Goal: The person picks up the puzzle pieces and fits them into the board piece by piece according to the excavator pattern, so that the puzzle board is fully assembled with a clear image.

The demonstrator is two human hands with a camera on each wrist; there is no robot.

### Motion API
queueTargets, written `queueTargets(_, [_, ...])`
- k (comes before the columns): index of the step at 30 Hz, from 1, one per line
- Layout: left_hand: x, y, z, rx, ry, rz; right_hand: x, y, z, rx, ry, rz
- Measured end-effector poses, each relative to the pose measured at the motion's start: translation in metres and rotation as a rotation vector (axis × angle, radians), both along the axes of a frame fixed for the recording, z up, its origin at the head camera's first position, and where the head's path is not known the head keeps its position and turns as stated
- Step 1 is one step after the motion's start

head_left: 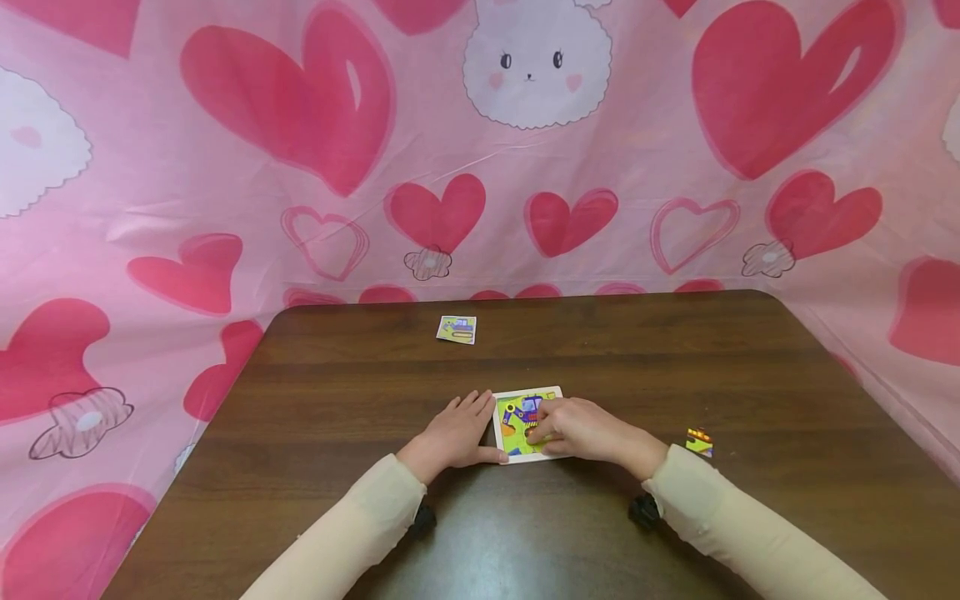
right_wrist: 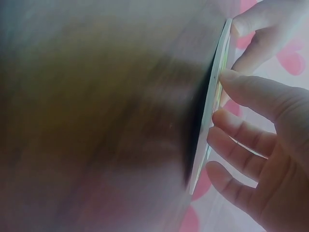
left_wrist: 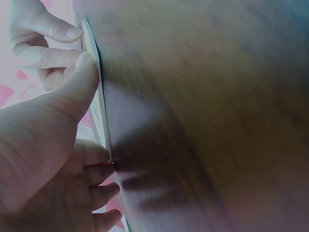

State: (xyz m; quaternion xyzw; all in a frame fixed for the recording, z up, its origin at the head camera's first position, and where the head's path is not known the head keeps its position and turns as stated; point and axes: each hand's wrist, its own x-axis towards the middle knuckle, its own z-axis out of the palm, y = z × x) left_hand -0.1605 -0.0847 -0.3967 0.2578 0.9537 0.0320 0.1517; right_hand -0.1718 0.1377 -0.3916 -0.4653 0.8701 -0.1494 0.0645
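While my left hand (head_left: 453, 433) is lying flat with straight fingers against the left edge of a small white-framed puzzle board (head_left: 517, 425), my right hand (head_left: 581, 429) is pressing its fingertips onto the colourful picture. The board is lying near the front middle of a brown table (head_left: 337, 392). Two loose pieces are sitting apart: one far back (head_left: 456, 329), one beside my right sleeve (head_left: 699, 442).

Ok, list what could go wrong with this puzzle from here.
1. The right hand covers much of the puzzle board, so a piece under its fingers may sit misaligned unseen.
2. The left hand only braces the board's left edge; a hard press might slide it on the smooth wooden table.
3. One loose piece lies near the right sleeve, which could brush it away; another piece lies farther back.
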Motion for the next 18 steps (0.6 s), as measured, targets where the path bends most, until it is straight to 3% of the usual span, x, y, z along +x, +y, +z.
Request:
queueTargets(9, [0.0,0.001,-0.002,0.007,-0.001,0.005,0.0,0.0,-0.003,-0.01,0.012,0.015])
queueTargets(18, [0.001,0.001,-0.004,0.005,-0.004,0.01,-0.005,0.014,0.01,-0.082,-0.018,-0.06])
